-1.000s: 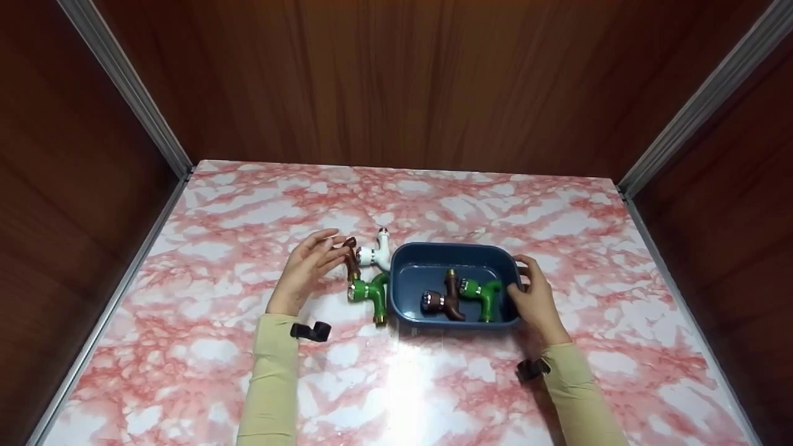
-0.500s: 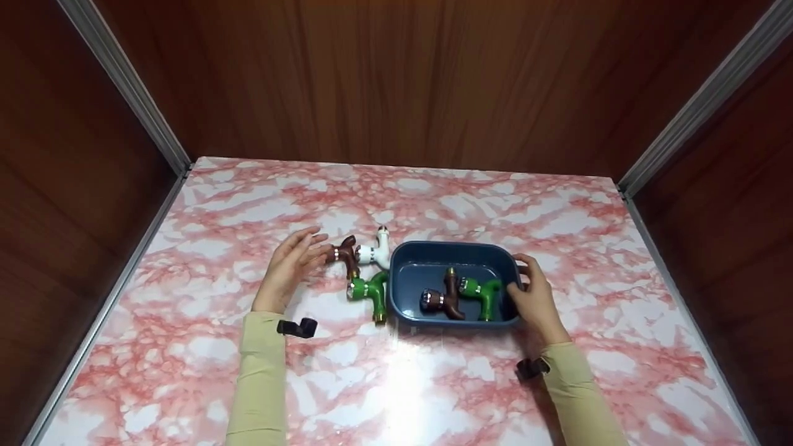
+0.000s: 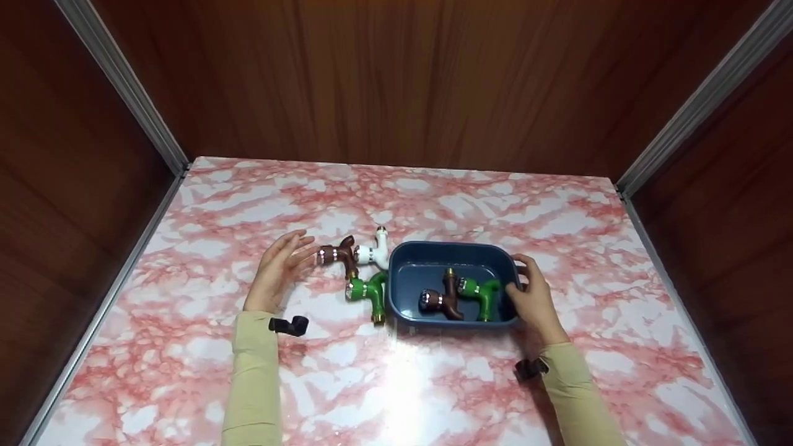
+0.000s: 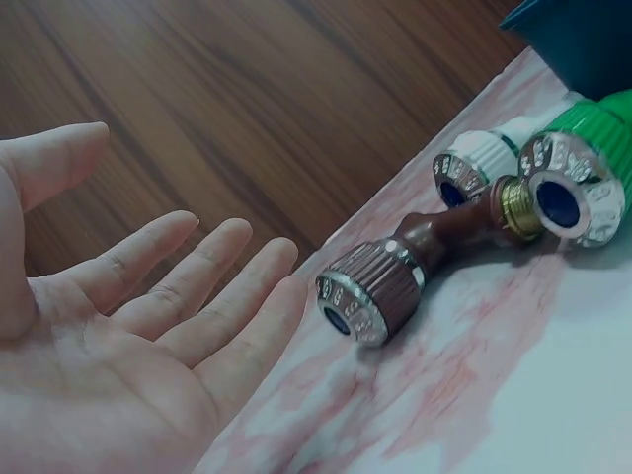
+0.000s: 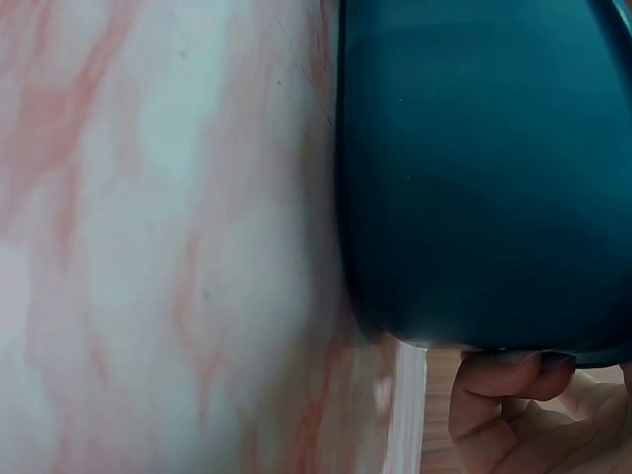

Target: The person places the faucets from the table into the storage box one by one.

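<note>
My left hand point(image 3: 276, 272) is held with straight, spread fingers just left of a brown faucet point(image 3: 337, 254), holding nothing. In the left wrist view its fingertips come close to the ribbed knob of that brown faucet point(image 4: 375, 291). A white faucet point(image 3: 373, 251) and a green faucet point(image 3: 370, 293) lie beside it, against the left side of a blue plastic bin point(image 3: 455, 249). Inside the bin lie a second brown faucet point(image 3: 443, 300) and a second green faucet point(image 3: 483, 294). My right hand point(image 3: 534, 297) grips the bin's right end, thumb over the rim, fingers curled outside.
A red-and-white marbled tabletop point(image 3: 409, 384) lies under everything. Dark wood panels point(image 3: 396, 80) stand behind it and on both sides, with metal strips point(image 3: 130, 93) along the corners. Black wrist mounts point(image 3: 289, 325) sit on both sleeves.
My left hand has drawn back to the left, away from the loose brown faucet, whose knob now shows. The right hand keeps its grip on the bin, which has barely moved.
</note>
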The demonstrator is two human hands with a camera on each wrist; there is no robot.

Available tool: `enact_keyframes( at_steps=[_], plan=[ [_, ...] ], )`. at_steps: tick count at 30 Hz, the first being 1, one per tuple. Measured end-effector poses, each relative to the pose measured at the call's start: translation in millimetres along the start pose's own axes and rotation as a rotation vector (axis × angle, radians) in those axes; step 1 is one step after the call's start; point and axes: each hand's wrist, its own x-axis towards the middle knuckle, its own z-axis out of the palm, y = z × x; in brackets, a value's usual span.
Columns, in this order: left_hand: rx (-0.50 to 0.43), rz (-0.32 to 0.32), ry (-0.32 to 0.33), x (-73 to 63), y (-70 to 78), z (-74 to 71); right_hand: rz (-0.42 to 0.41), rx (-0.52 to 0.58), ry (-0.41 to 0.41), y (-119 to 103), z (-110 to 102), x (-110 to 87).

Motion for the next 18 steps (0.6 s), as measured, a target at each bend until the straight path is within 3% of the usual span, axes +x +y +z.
enact_keyframes(
  at_steps=[8, 18],
  plan=[
    [-0.018, -0.027, 0.021, 3.6, -1.6, -4.9, -0.006, 0.014, 0.002, 4, 0, 1.2],
    [-0.039, -0.047, 0.037, 10.0, -6.5, -5.7, -0.020, -0.006, 0.030, 42, 3, 13.5]
  ],
)
